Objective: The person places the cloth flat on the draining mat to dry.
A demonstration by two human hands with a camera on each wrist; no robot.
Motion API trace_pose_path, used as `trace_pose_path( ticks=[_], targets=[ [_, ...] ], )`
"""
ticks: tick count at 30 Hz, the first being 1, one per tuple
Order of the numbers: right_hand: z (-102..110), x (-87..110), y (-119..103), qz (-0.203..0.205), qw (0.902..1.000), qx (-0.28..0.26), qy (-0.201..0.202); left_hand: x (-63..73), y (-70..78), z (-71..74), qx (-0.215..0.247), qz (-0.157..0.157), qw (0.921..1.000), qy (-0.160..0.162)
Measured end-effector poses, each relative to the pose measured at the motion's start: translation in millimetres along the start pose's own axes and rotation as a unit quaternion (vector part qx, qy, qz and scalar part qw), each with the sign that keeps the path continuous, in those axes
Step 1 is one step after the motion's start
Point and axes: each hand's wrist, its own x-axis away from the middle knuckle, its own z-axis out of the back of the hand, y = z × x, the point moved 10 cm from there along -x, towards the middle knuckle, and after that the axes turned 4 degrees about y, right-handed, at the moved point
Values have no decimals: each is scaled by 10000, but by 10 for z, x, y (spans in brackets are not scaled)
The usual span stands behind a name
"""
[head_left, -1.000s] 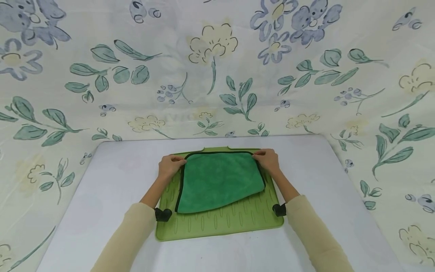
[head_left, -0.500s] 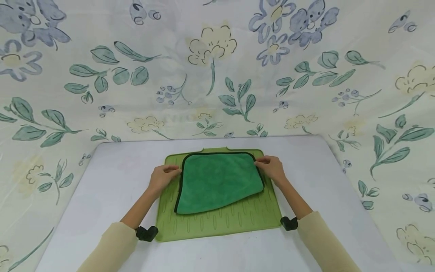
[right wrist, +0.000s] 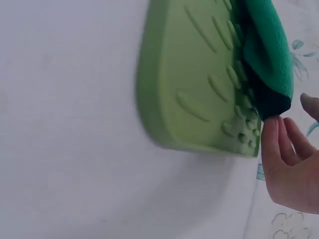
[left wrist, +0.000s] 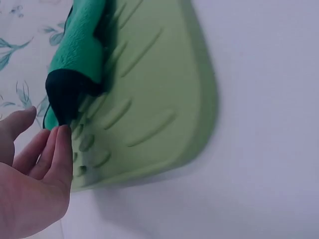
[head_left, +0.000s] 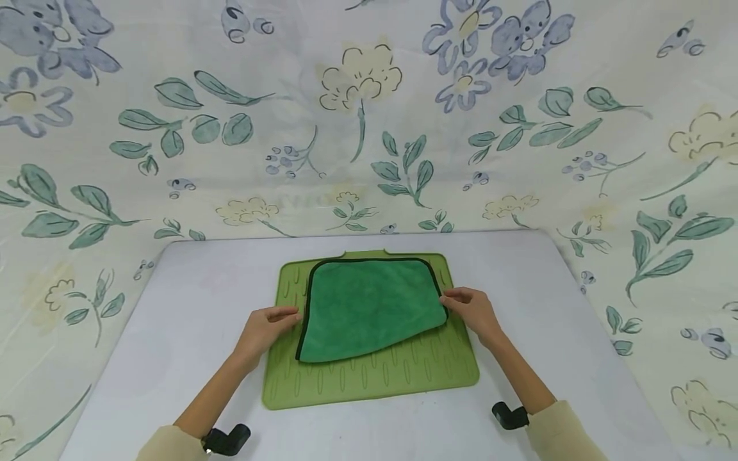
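The left hand (head_left: 264, 330) and right hand (head_left: 474, 312) reach up from the lower left and lower right, thumbs apart from fingers. Between their fingertips, mid-frame, the green cloth (head_left: 371, 308) lies on a ridged mat (head_left: 369, 379).

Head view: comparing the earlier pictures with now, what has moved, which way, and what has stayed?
The left hand and right hand have moved from the far corners of the green cloth toward its near edge and slightly outward, along its sides, no longer touching those corners. The green cloth and the green mat under it stayed as they were.
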Motion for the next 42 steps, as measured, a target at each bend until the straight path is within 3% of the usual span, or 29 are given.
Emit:
trace_pose_path(
  ticks=[7, 18, 32, 42],
  targets=[
    [-43, 160, 138, 6, 9997, 64, -252, 227, -171, -71, -65, -19, 9998, -163],
    [-67, 335, 194, 83, 9984, 376, -406, 422, -292, -143, -24, 140, 9993, -334],
    [-82, 336, 240, 238, 9982, 358, -419, 462, -301, -157, 20, -440, 9970, -638],
    [-79, 277, 150, 299, 9989, -87, -356, 435, -152, -122, -58, -728, 9959, -528]
  ],
)
